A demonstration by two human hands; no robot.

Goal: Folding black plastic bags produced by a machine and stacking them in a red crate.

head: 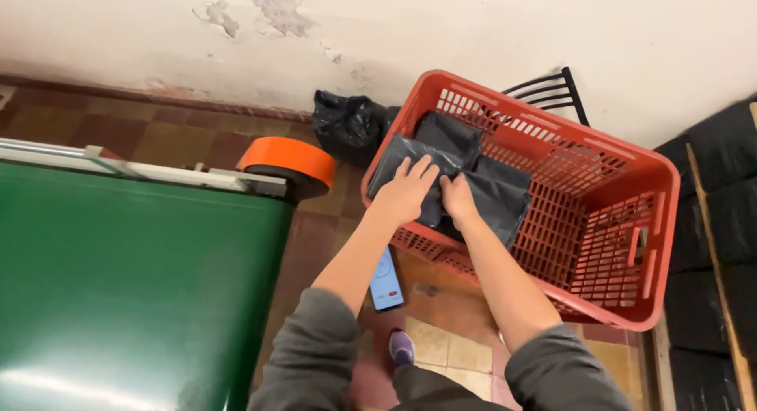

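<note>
A red plastic basket [623, 214], its walls a lattice of slots, holds flat grey plastic bags [481, 182], smooth and slightly creased, stacked at its left end. The left hand [406, 192] lies flat on the bags with fingers spread; the right hand [457, 198] curls its fingers closed on a bag's edge. A crumpled black bag [347, 123] sits just left of the basket, a phone [386, 281] below it. The green surface [134, 285] is cut off.
</note>
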